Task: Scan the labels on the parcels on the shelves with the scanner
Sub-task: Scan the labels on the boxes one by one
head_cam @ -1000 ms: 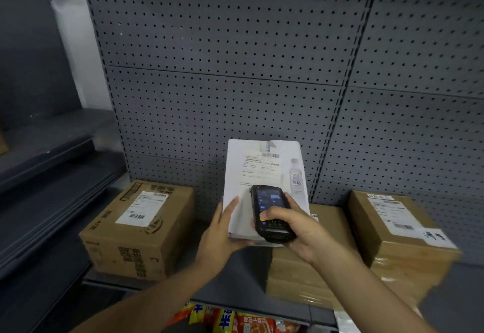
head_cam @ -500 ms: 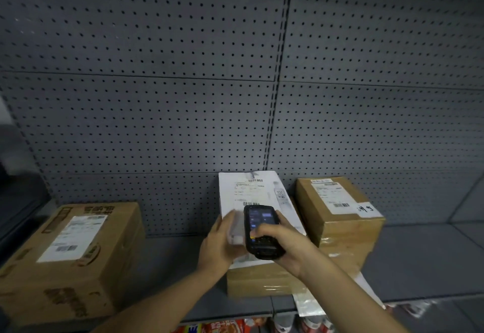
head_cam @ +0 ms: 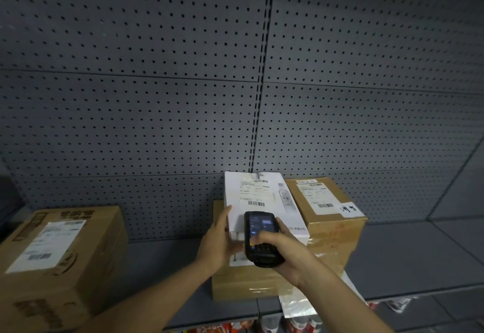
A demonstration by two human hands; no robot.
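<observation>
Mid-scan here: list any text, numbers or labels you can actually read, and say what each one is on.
White note on the right brown box: two handwritten characters, illegible to me.
White box label: barcodes, print too small.
Right brown box label: barcode, print too small.
Left box label: blurred; dark printing on the box unreadable.
Scanner screen: blurred.

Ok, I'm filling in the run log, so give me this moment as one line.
left hand: steadies white parcel | right hand: holds scanner at its label | parcel rests on brown box
</observation>
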